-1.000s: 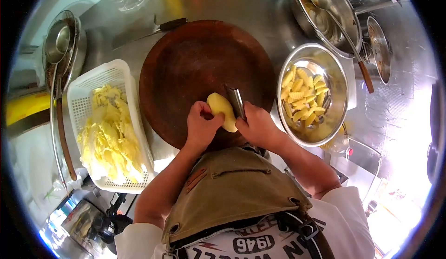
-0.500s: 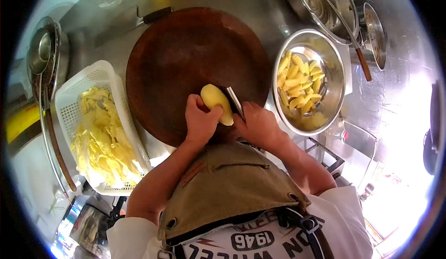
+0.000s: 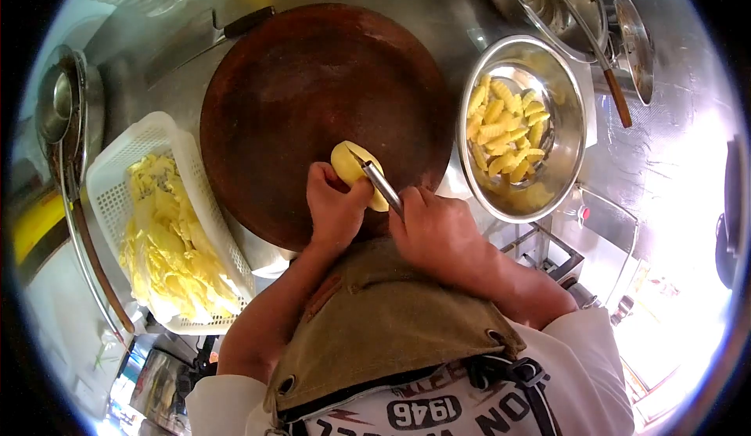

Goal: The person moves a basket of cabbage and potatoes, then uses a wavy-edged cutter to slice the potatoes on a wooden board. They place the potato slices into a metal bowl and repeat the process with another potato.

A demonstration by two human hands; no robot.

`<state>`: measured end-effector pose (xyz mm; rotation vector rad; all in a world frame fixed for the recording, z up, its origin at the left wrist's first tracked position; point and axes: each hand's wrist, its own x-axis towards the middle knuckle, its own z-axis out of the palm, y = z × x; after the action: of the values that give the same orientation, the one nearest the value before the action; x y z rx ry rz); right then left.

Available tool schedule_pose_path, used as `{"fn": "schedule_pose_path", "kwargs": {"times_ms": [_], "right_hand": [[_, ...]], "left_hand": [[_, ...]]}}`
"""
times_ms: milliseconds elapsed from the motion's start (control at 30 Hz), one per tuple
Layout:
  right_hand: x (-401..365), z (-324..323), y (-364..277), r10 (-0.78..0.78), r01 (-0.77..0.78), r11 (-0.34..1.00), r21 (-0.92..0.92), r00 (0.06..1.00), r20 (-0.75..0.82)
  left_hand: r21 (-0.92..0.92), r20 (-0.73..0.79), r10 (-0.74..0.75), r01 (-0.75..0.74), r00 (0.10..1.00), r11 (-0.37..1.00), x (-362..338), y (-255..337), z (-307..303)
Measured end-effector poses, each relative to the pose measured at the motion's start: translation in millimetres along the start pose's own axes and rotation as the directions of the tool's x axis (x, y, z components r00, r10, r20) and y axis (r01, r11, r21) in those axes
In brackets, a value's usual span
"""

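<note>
A peeled yellow potato [image 3: 344, 163] is gripped by my left hand [image 3: 335, 209] over the near part of the round brown chopping board [image 3: 313, 84]. My right hand [image 3: 438, 228] is closed round the silver handle of a peeler [image 3: 382, 183]. The peeler's slim head lies across the upper right side of the potato. Part of the potato is hidden behind the peeler and my left fingers.
Right of the board, a steel bowl [image 3: 573, 154] holds ridged yellow pieces [image 3: 508, 127]. On the left stands a white basket [image 3: 106, 170] with yellow leaves [image 3: 168, 240]. A cleaver [image 3: 192, 43] rests by the board's far left edge. Ladles [image 3: 59, 99] and steel pans [image 3: 540, 1] stand farther out.
The peeler has come onto the potato from beside it, its handle now slanting over the potato. My right hand has turned and shifted slightly nearer to me. My left hand keeps its hold.
</note>
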<state>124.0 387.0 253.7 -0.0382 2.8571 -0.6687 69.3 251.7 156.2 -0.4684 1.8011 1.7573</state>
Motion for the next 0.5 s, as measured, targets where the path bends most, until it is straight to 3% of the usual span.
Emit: {"fn": "schedule_pose_path", "kwargs": {"times_ms": [67, 167, 200, 233, 367, 500], "right_hand": [[2.3, -10.6, -6.1, -0.011, 0.011, 1.0, 0.01, 1.0, -0.007], [1.5, -5.9, -4.2, 0.03, -0.013, 0.995, -0.1, 0.985, 0.172], [1.6, -6.3, -4.1, 0.029, -0.013, 0.996, -0.086, 0.982, 0.187], [2.8, -6.9, -3.1, 0.028, -0.014, 0.997, -0.073, 0.98, 0.199], [2.9, -5.5, -4.3, 0.095, -0.089, 0.995, -0.037, 0.971, 0.219], [4.7, -4.1, -3.2, 0.092, -0.088, 0.996, -0.029, 0.963, 0.251]], "left_hand": [[0.063, 0.019, 0.042, -0.043, 0.999, 0.997, 2.3, -7.1, -5.6], [0.011, 0.021, 0.093, -0.093, 0.995, 0.996, 6.8, -22.5, -8.1], [-0.029, 0.018, 0.109, -0.108, 0.994, 0.994, 6.4, -20.0, -6.4], [0.054, 0.014, 0.106, -0.107, 0.994, 0.993, 2.8, -8.4, -6.0], [-0.091, 0.066, 0.065, -0.058, 0.996, 0.994, 4.5, -16.6, -8.3], [-0.038, 0.063, 0.094, -0.092, 0.994, 0.995, 5.0, -19.7, -9.6]]}}
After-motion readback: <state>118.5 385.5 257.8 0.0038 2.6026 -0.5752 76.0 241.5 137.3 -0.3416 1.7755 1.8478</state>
